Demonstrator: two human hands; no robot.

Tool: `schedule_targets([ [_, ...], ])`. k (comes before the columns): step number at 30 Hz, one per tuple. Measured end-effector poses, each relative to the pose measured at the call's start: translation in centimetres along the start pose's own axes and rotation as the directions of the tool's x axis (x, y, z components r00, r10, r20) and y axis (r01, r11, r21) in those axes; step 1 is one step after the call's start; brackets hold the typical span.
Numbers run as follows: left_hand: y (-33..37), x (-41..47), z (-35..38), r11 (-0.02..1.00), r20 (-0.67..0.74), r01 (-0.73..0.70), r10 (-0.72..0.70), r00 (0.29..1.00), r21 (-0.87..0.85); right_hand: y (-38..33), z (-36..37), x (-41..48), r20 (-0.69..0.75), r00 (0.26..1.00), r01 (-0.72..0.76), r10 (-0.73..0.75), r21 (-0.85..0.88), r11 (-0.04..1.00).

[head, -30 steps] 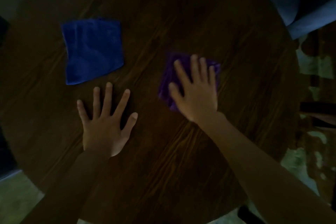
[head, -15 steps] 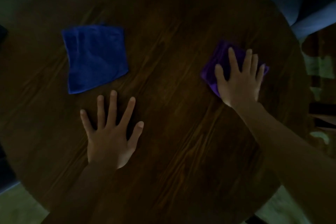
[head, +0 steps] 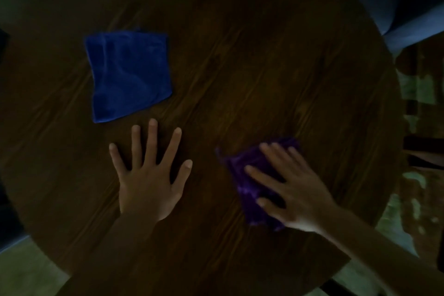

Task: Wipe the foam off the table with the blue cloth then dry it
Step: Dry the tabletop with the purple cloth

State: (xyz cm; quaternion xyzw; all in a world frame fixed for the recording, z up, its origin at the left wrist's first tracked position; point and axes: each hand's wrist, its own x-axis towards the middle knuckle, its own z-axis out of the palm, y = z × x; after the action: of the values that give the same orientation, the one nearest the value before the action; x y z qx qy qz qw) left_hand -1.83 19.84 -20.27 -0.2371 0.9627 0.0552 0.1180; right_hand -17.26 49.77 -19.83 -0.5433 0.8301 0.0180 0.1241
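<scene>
A folded blue cloth (head: 129,74) lies flat at the upper left of the round dark wooden table (head: 240,43). My left hand (head: 151,175) rests palm down with fingers spread, just below the blue cloth and apart from it. My right hand (head: 293,190) presses flat on a purple cloth (head: 245,175) at the lower right of the table, with fingers spread over it. No foam shows on the dim wood.
The scene is very dark. A blue-grey chair or seat (head: 394,7) stands past the table's far right edge. Patterned floor (head: 418,175) shows on the right, and pale floor (head: 24,267) at the lower left.
My right hand has slid the purple cloth from the table's middle out to the right, then back toward me and leftward. The left hand and blue cloth stay put.
</scene>
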Motion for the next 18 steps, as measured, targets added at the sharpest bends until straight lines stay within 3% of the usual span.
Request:
schedule_targets([
  [3,0.1,0.0,-0.1,1.000,0.001,0.002,-0.002,1.000,0.005,5.9,-1.4,0.7,-0.056,0.945,-0.320,0.324,0.072,0.945],
  [6,0.1,0.1,-0.3,1.000,0.016,0.005,-0.005,1.000,0.000,8.8,-3.3,8.1,-0.066,0.706,-0.694,0.705,0.133,0.707],
  [8,0.0,0.0,-0.3,1.000,0.018,0.009,-0.009,1.000,0.000,8.9,-4.4,14.2,-0.054,0.569,-0.801,0.820,0.187,0.568],
  [9,0.0,0.0,-0.2,1.000,0.017,0.008,-0.008,1.000,-0.001,8.5,-5.0,16.7,-0.049,0.548,-0.812,0.835,0.208,0.545],
  [10,0.0,-0.1,-0.1,1.000,0.017,0.006,-0.006,1.000,-0.003,7.9,-5.6,18.5,-0.056,0.573,-0.793,0.818,0.213,0.571],
  [12,-0.2,0.0,-0.1,1.000,0.023,0.007,-0.006,1.000,-0.006,5.4,-6.1,19.6,-0.092,0.742,-0.648,0.664,0.153,0.746],
  [14,-0.2,0.0,-0.1,1.000,0.025,0.012,-0.011,1.000,-0.005,1.7,-5.2,17.0,-0.127,0.939,-0.313,0.319,0.064,0.948],
  [15,-0.2,-0.1,-0.1,1.000,0.026,0.014,-0.013,1.000,-0.003,-0.5,-4.2,14.4,-0.114,0.988,-0.099,0.103,0.034,0.994],
  [16,-0.2,-0.2,-0.1,1.000,0.028,0.012,-0.012,1.000,-0.002,-2.5,-3.1,11.2,-0.070,0.992,0.106,-0.104,0.024,0.994],
  [18,-0.1,-0.1,-0.2,1.000,0.027,0.007,-0.007,1.000,-0.002,-5.1,-1.1,4.8,0.038,0.893,0.448,-0.449,0.028,0.893],
])
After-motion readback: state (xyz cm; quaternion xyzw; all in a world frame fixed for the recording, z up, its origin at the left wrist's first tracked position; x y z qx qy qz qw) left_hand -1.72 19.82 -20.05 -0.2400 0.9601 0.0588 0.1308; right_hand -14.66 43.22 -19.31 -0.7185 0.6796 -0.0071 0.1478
